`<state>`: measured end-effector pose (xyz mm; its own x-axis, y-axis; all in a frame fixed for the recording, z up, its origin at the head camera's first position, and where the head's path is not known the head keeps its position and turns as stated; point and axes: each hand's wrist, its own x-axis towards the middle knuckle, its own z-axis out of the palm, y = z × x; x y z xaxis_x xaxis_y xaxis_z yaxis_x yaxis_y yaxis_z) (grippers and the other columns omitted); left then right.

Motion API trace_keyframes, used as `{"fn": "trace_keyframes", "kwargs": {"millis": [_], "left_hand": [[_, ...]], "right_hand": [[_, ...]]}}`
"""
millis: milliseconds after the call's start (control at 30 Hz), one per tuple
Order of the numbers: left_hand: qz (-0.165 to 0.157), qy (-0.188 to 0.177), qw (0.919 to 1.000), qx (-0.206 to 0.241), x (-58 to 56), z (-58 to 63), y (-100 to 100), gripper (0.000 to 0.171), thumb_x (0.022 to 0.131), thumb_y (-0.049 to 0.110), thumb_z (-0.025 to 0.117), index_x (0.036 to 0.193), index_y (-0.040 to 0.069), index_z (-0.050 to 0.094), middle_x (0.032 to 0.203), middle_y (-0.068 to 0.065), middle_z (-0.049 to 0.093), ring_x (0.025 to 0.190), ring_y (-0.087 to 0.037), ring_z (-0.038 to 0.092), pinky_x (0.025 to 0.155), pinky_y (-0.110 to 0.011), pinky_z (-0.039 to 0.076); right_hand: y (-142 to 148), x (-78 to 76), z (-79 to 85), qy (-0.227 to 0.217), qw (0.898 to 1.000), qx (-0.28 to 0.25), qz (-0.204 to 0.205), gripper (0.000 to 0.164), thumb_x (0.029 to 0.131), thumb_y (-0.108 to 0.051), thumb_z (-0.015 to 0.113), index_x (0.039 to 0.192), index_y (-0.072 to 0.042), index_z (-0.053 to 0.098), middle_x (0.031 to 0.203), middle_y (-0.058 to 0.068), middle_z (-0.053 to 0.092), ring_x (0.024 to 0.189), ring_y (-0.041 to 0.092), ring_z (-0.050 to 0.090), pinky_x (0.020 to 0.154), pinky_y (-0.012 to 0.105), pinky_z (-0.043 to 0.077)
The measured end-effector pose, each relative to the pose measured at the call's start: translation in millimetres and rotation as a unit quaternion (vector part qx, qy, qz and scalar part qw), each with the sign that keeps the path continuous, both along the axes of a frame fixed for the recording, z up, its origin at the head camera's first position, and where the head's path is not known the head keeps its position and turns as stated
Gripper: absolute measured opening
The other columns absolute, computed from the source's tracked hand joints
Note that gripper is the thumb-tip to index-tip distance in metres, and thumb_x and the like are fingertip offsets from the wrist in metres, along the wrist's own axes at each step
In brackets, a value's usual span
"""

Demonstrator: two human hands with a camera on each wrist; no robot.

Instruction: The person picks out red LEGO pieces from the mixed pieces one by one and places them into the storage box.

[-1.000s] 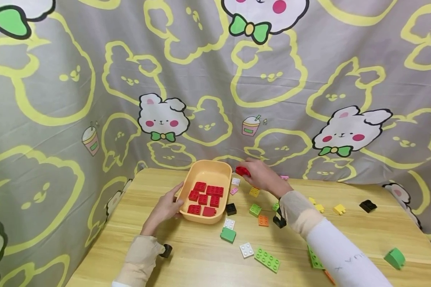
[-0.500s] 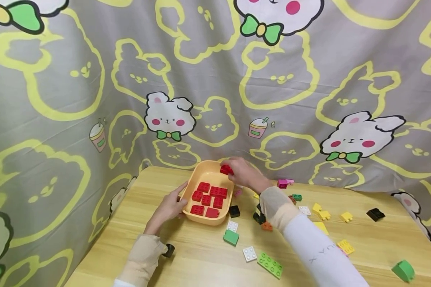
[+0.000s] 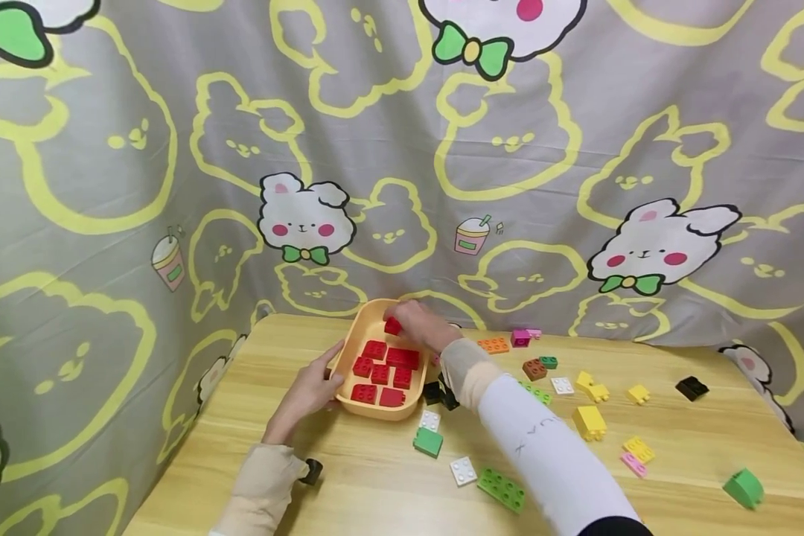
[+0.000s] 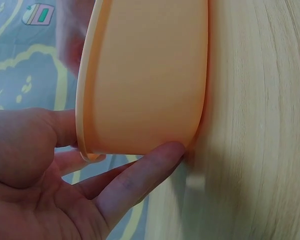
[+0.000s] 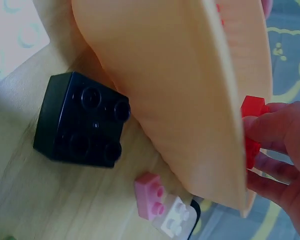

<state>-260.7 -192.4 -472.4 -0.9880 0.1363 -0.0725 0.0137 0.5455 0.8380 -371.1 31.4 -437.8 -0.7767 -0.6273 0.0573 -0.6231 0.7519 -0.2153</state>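
A light-orange plastic tub sits on the wooden table with several red toy bricks lying on its floor. At its left side my left hand holds the rim, thumb over the edge and fingers along the outer wall, as the left wrist view shows. My right hand reaches over the tub's far right part and pinches a red brick between thumb and fingers, inside the rim. Part of that brick is hidden behind the tub wall.
A black brick and a pink one lie close outside the tub's right wall. Green, white and lime bricks lie in front. Yellow and other bricks are scattered right. A patterned curtain hangs behind.
My right hand has moved left with the red brick, from beyond the tub's right edge to over its inside. The left hand keeps its hold on the rim.
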Motion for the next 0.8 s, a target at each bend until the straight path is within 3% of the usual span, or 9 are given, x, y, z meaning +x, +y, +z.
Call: {"fn": "trace_keyframes", "kwargs": {"millis": [200, 433, 800], "left_hand": [[0.007, -0.004, 1.0, 0.002, 1.1, 2.6, 1.2, 0.066, 0.09, 0.001, 0.049, 0.15, 0.018, 0.029, 0.097, -0.024, 0.064, 0.067, -0.022, 0.064, 0.053, -0.039, 0.058], [0.004, 0.002, 1.0, -0.005, 1.6, 5.8, 2.0, 0.067, 0.089, 0.0, 0.048, 0.15, 0.016, 0.028, 0.095, -0.023, 0.065, 0.063, -0.021, 0.063, 0.052, -0.04, 0.057], [0.001, -0.001, 1.0, -0.005, -0.1, 1.4, 0.8, 0.067, 0.089, 0.0, 0.047, 0.151, 0.017, 0.027, 0.096, -0.024, 0.064, 0.063, -0.022, 0.063, 0.052, -0.04, 0.057]], "right_hand": [[-4.0, -5.0, -8.8, 0.014, 0.999, 0.029, -0.015, 0.025, 0.085, -0.012, 0.068, 0.11, -0.01, 0.067, 0.093, 0.004, 0.067, 0.082, 0.018, 0.058, 0.077, 0.027, 0.051], [-3.7, -11.6, -18.0, 0.023, 0.997, 0.074, -0.011, 0.027, 0.082, -0.006, 0.069, 0.108, -0.011, 0.069, 0.096, 0.003, 0.068, 0.087, 0.02, 0.06, 0.084, 0.029, 0.05], [-6.7, -12.3, -21.5, -0.002, 0.995, 0.1, -0.016, 0.027, 0.084, -0.006, 0.066, 0.11, -0.014, 0.068, 0.092, 0.0, 0.064, 0.083, 0.017, 0.057, 0.079, 0.026, 0.05]]}}
